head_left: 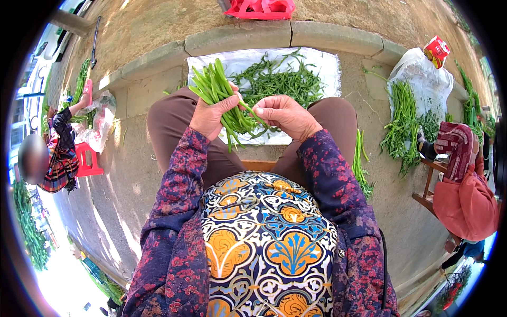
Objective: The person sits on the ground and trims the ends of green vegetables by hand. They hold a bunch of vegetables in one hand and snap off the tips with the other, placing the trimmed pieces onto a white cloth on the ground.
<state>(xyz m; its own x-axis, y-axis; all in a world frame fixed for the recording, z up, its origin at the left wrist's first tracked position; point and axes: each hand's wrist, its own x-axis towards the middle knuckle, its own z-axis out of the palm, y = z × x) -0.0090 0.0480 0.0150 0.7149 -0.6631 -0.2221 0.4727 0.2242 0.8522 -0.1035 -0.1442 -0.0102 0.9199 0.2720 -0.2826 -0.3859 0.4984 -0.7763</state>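
A thick bunch of green vegetable stalks (214, 84) is wrapped in the fingers of my left hand (212, 112), above my lap. The stalks' cut ends point up and away, and leafy tips hang below the hand. My right hand (290, 117) is closed in a pinch on one green stalk at the bunch's right side; its fingertips partly hide that stalk. Beyond my knees, a loose heap of narrow green leaves (282, 79) lies on a white sheet (330, 66) spread on the ground.
More long green stalks (360, 166) lie beside my right knee. A stone kerb (338, 38) runs behind the sheet, with a red plastic item (261, 8) past it. Seated people flank me: one near a red stool (88, 158), another near piled greens (402, 119).
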